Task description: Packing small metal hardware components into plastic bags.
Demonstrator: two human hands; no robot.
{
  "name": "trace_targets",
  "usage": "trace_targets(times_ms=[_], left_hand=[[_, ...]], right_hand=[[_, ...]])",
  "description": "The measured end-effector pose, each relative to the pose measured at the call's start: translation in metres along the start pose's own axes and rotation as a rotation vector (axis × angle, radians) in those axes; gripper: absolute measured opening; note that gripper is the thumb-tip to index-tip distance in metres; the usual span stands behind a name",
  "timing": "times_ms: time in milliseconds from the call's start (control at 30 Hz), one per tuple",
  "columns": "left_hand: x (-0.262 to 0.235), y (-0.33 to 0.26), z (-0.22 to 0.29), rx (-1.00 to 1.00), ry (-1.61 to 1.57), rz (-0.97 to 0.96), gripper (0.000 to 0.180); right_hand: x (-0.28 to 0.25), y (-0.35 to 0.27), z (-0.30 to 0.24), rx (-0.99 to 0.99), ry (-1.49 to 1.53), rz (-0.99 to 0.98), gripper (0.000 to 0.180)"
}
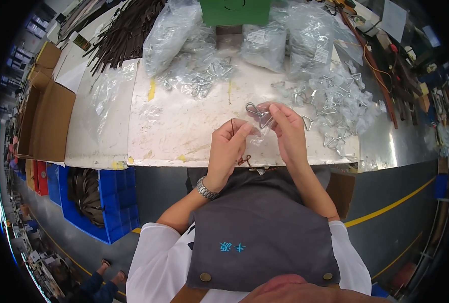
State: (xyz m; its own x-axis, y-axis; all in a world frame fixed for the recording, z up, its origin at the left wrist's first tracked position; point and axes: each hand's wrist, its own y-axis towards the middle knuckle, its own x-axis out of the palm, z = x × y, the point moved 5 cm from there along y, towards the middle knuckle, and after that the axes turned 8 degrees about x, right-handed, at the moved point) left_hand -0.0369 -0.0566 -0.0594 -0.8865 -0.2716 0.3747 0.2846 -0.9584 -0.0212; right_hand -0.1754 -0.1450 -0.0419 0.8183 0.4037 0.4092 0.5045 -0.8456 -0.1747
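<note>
Above the white worktable, in front of my apron, my right hand [289, 132] pinches a small clear plastic bag [268, 121] between thumb and fingers. A silvery bent-wire metal buckle [253, 108] shows at the bag, its looped end pointing away from me. My left hand [228, 147], a metal watch on its wrist, is closed with thumb against fingers at the lower left edge of the same plastic. A thin dark brown strip [232, 125] sticks up from the left fingers. Below that hand hangs a reddish-brown curled piece [243, 160] at the table's edge; its kind is unclear.
Many bagged metal buckles [330, 108] lie right, with a loose pile [199, 83] back left. Large clear bags [171, 38] flank a green box [235, 12]. Dark straps [126, 33] and a cardboard box [47, 118] are left. A blue crate [118, 202] stands below the table.
</note>
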Motion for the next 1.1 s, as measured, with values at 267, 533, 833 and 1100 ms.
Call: trace_targets(times_ms=[267, 533, 833, 1100], left_hand=[[0.014, 0.0, 0.005, 0.006, -0.246, 0.082, 0.025], [0.004, 0.004, 0.01, 0.052, 0.003, 0.002, 0.029], [0.009, -0.002, 0.013, -0.037, -0.037, 0.029, 0.055], [0.01, -0.001, 0.019, 0.229, 0.382, -0.094, 0.073]], right_hand=[[0.016, -0.006, -0.008, 0.027, 0.087, -0.057, 0.041], [0.043, -0.016, 0.011, 0.058, 0.218, -0.084, 0.049], [0.041, -0.019, 0.01, 0.103, 0.345, -0.171, 0.054], [0.038, -0.016, 0.007, 0.07, 0.393, -0.121, 0.057]])
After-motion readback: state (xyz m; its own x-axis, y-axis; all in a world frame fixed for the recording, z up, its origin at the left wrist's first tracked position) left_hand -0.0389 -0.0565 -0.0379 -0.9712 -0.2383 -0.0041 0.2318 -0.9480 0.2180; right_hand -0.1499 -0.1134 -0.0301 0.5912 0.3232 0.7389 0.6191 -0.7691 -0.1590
